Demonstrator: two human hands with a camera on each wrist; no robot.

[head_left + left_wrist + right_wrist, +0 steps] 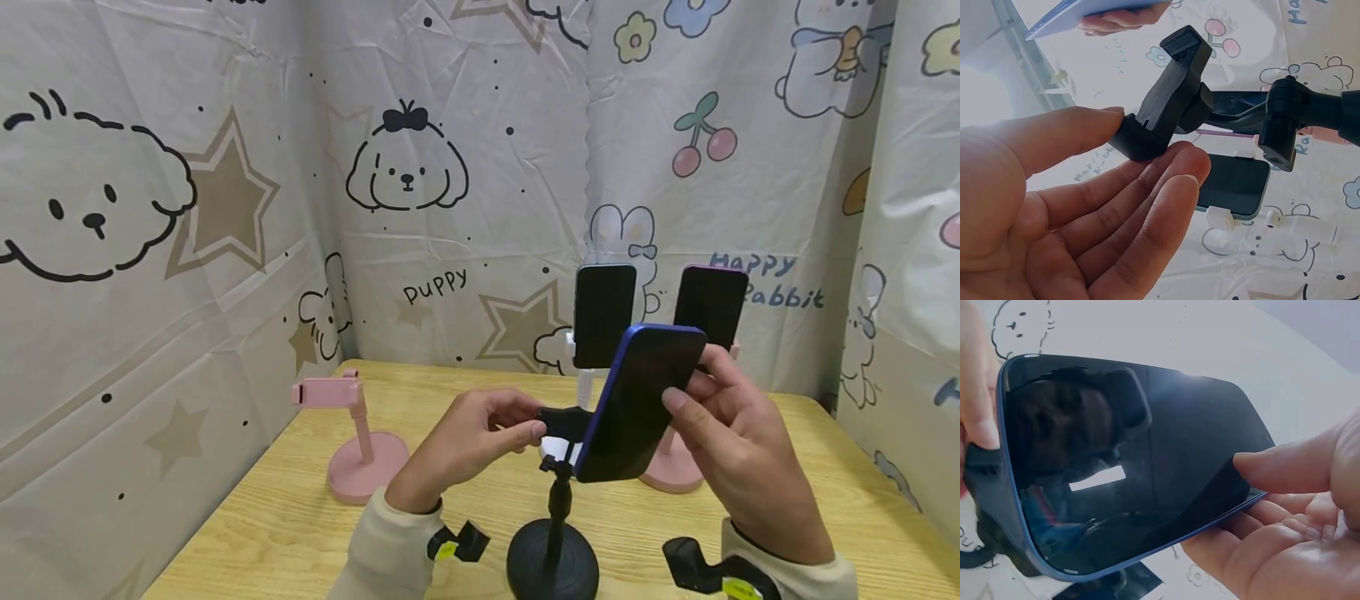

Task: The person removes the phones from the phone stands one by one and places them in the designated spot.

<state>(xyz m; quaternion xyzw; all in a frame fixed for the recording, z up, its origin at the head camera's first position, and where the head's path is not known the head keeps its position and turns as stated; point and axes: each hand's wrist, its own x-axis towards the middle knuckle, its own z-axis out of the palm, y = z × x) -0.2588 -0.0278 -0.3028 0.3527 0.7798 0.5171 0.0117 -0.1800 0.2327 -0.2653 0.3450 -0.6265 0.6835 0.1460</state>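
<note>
A blue-edged smartphone [643, 408] with a dark screen is in my right hand [750, 458], thumb on the screen and fingers behind. My left hand [476, 437] pinches one end of the black clamp [1169, 94] of a phone stand between thumb and fingers. The stand's round black base [553, 567] sits on the table. In the left wrist view the phone [1094, 9] is apart from the clamp, above it, and nothing lies between the clamp's ends. From the right wrist view, the phone [1141, 462] hides most of the clamp behind it.
A pink phone stand [367, 467] without a phone is at the left of the wooden table [255, 533]. Behind the black stand, a white stand [585, 387] and a pink one [671, 467] each hold a phone. Cartoon-print cloth [405, 275] hangs around the table.
</note>
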